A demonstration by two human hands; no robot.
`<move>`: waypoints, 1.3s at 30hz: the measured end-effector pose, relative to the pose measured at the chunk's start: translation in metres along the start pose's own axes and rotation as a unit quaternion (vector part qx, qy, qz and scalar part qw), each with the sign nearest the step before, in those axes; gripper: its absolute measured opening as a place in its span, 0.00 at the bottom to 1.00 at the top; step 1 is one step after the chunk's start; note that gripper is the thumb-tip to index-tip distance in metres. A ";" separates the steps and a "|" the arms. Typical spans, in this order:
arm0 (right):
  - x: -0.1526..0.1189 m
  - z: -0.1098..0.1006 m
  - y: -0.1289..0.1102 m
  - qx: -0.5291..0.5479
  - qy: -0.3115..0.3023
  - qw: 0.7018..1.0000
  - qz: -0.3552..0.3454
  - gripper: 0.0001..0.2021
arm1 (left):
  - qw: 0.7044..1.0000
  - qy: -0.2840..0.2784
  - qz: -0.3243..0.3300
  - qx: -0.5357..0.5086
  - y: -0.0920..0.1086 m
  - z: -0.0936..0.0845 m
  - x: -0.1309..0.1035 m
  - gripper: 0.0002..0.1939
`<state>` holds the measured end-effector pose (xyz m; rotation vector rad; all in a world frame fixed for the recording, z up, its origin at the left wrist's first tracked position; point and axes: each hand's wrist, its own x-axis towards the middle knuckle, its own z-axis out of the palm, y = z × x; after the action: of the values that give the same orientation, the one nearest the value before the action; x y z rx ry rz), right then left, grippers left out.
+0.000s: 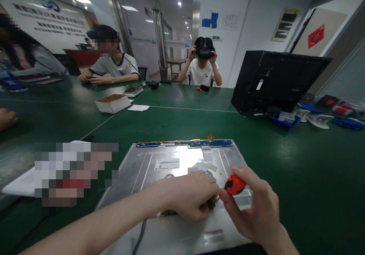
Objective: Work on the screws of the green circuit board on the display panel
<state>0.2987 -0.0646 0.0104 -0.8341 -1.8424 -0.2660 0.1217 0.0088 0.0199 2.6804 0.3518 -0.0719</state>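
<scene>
A flat silver metal panel (137, 171), like the back of a display, lies on the table in front of me. Along its far edge runs a narrow blue circuit board (171, 144). My right hand (261, 209) grips an orange-and-black screwdriver (235, 185) by its handle, with the shaft slanting down to the left. My left hand (191, 196) rests on the panel with its fingers curled beside the screwdriver's tip. A small dark piece shows under those fingers; what they hold is hidden. From below my left forearm, a grey cable (140, 238) runs toward me.
On the green table (182, 123) stand a black monitor (279, 80) at right, a blue tray (286, 120) beside it, and an open white box (113, 103) at left. A blurred-out object (74, 171) lies left of the panel. Several people sit around the table.
</scene>
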 end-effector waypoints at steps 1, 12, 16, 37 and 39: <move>0.000 0.000 0.000 0.002 0.001 1.000 -0.001 0.19 | 1.000 -0.002 0.000 0.001 0.000 0.000 0.000 0.14; 0.003 0.000 -0.002 0.060 -0.038 0.997 0.005 0.27 | 1.000 -0.012 -0.005 0.023 0.000 -0.001 0.001 0.11; 0.002 0.001 -0.002 0.039 -0.027 0.999 0.011 0.25 | 1.000 -0.008 0.004 0.010 -0.001 -0.001 0.001 0.15; -0.001 -0.001 -0.003 0.044 -0.033 0.998 0.008 0.27 | 1.000 0.010 -0.010 -0.004 0.001 -0.001 -0.001 0.14; 0.001 0.000 -0.002 0.053 -0.028 0.998 0.003 0.27 | 1.000 0.011 -0.018 0.004 0.003 -0.001 -0.001 0.14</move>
<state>0.2973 -0.0659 0.0117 -0.7809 -1.8882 -0.1407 0.1210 0.0065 0.0219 2.6852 0.4064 -0.0534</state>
